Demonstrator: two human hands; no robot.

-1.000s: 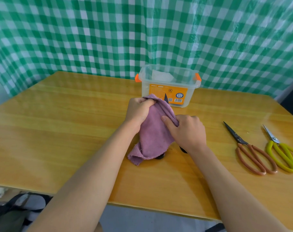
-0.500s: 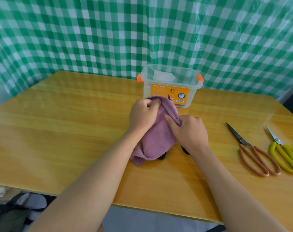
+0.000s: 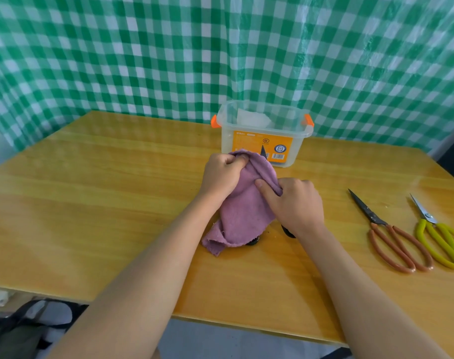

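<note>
- Green-and-white checked plastic sheeting (image 3: 143,60) hangs in glossy, creased folds behind a worktop (image 3: 91,203) of smooth, yellow, wood-grained board.
- On the worktop, just in front of the sheeting, stands a clear plastic box (image 3: 295,141). It is rectangular with rounded corners, orange latches at both ends and an orange label on its near wall.
- A purple cloth (image 3: 244,216), soft and nappy with frayed edges, lies at mid-worktop just in front of the box, bunched over a pair of black scissors (image 3: 263,153).
- Only the dark pointed blade tip shows above the cloth, and bits of the black handle loops peek out below it.
- The left hand (image 3: 222,174) grips the cloth's far end, fingers curled tight into the fabric.
- The right hand (image 3: 295,203) clamps the cloth's right side, thumb pressed flat on top.
- To the right, well apart, lie brown-handled scissors (image 3: 386,234) with dark blades and yellow-handled scissors (image 3: 438,237) with bright steel blades, both closed, side by side.
</note>
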